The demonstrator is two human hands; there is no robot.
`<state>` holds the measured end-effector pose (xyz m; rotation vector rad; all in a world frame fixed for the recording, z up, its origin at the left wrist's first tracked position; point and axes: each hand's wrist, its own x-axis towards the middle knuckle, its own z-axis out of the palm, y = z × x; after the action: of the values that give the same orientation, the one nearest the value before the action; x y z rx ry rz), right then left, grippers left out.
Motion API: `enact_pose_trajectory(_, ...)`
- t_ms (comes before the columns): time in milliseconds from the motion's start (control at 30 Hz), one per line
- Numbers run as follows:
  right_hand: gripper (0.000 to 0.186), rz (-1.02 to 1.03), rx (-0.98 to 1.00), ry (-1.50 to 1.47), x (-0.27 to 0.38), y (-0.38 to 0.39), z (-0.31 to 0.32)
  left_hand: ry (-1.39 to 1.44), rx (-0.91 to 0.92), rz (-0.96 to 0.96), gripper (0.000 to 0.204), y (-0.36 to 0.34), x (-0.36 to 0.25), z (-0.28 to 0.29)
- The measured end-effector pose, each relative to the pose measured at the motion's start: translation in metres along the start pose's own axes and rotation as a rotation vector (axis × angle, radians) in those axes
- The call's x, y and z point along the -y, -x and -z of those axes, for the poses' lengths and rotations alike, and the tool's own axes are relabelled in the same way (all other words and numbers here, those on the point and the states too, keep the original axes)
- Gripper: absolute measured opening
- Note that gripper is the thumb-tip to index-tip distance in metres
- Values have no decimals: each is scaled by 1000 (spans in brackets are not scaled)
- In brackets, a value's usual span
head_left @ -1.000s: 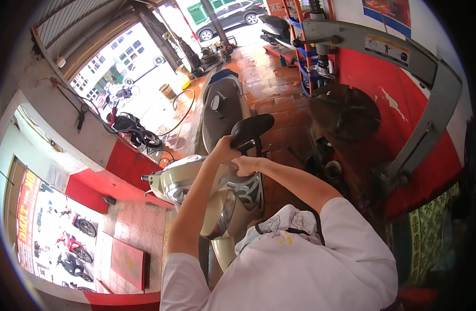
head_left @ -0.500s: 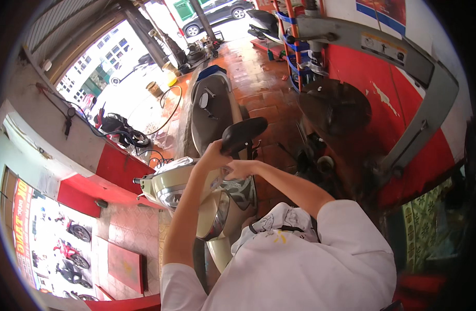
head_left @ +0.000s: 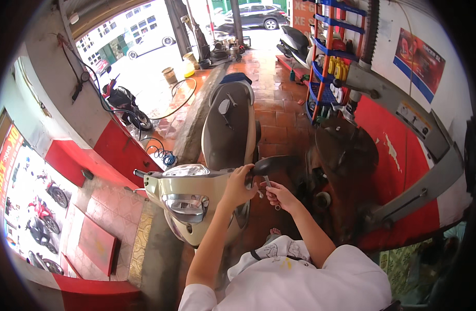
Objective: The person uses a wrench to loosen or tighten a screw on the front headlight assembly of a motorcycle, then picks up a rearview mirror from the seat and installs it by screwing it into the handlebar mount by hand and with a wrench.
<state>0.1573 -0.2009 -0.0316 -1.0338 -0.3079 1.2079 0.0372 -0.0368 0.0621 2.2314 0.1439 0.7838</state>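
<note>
A cream scooter (head_left: 228, 129) stands in front of me, its headlight (head_left: 186, 205) facing me. My left hand (head_left: 240, 184) grips the handlebar end at the foot of the black mirror (head_left: 275, 165). Just right of it, my right hand (head_left: 280, 196) is closed on a small metal wrench (head_left: 268, 182) that points up at the mirror's stem. The mirror leans out to the right. The wrench's lower end pokes out below my fist.
A red tyre machine with a round dark plate (head_left: 346, 150) and a grey arm stands close on the right. Behind it is a blue and orange shelf of bottles (head_left: 332, 57). A coiled hose (head_left: 161, 153) and a parked motorbike (head_left: 126, 106) lie to the left.
My head has turned, so the scooter now appears upright and lower in view. My right hand has dropped below the mirror and now shows a wrench. The left hand stays at the mirror's foot.
</note>
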Motion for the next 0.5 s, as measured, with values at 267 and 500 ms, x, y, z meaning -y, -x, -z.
enact_pose_trajectory(267, 11, 189, -156, 280, 65, -40, 39, 517, 182, 228, 47, -26, 45, 20)
enact_pose_trajectory(500, 20, 378, -57, 717, 137, -182, 81, 242, -245, 528, 20, -62, 108, 23)
